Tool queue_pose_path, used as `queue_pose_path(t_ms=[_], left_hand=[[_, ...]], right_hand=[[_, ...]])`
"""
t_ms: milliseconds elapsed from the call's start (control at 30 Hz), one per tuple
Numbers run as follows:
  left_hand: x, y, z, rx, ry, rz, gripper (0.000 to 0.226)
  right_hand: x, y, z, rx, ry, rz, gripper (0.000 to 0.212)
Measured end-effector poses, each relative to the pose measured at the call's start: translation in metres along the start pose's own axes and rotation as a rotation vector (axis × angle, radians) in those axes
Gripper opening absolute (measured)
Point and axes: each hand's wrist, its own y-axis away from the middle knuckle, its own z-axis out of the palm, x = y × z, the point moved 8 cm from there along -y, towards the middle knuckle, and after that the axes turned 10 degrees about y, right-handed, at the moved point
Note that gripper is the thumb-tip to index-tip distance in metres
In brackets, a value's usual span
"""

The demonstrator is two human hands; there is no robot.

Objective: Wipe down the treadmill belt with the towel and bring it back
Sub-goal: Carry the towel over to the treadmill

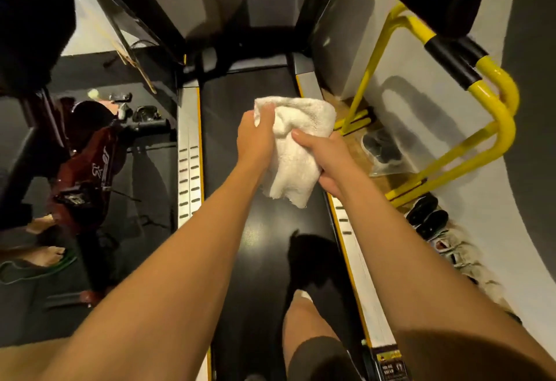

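Note:
A bunched white towel [296, 146] hangs above the black treadmill belt [240, 230], held up between both hands. My left hand [255, 137] grips its upper left part, fingers curled into the cloth. My right hand [320, 158] grips its right side, thumb pressed on top. The towel's lower end dangles free over the belt. My leg and foot [304, 320] stand on the belt near the bottom of the view.
Grey side rails [188, 146] with yellow trim flank the belt. A red exercise bike [87, 170] stands on the left, another person's bare feet [45, 254] beside it. On the right are a yellow tubular frame [487, 128], shoes [427, 215] and a wooden floor strip.

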Motion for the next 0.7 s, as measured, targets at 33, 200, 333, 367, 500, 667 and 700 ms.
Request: queue_pose_path(t_ms=[33, 200, 333, 367, 500, 667, 700], left_hand=[[0.008, -0.011, 0.007, -0.011, -0.027, -0.035, 0.052], [0.049, -0.075, 0.011, 0.046, 0.001, -0.056, 0.036], [0.080, -0.142, 0.005, 0.043, -0.007, -0.071, 0.024], [0.086, -0.164, 0.002, 0.053, -0.021, -0.061, 0.017], [0.096, -0.258, 0.006, 0.054, -0.033, -0.050, 0.013], [0.097, -0.353, 0.016, 0.070, -0.032, -0.055, 0.012], [0.097, -0.369, 0.015, 0.082, -0.036, -0.066, 0.021]], right_hand=[[-0.015, -0.015, 0.000, 0.002, 0.004, -0.005, 0.015], [-0.063, -0.083, 0.016, 0.013, 0.047, 0.059, 0.029], [-0.091, -0.148, 0.040, 0.048, 0.050, 0.107, 0.038], [-0.096, -0.167, 0.045, 0.054, 0.052, 0.118, 0.037], [-0.112, -0.245, 0.066, 0.045, 0.073, 0.166, 0.039], [-0.122, -0.330, 0.109, -0.083, 0.054, 0.184, 0.037], [-0.123, -0.346, 0.116, -0.092, 0.077, 0.180, 0.035]])
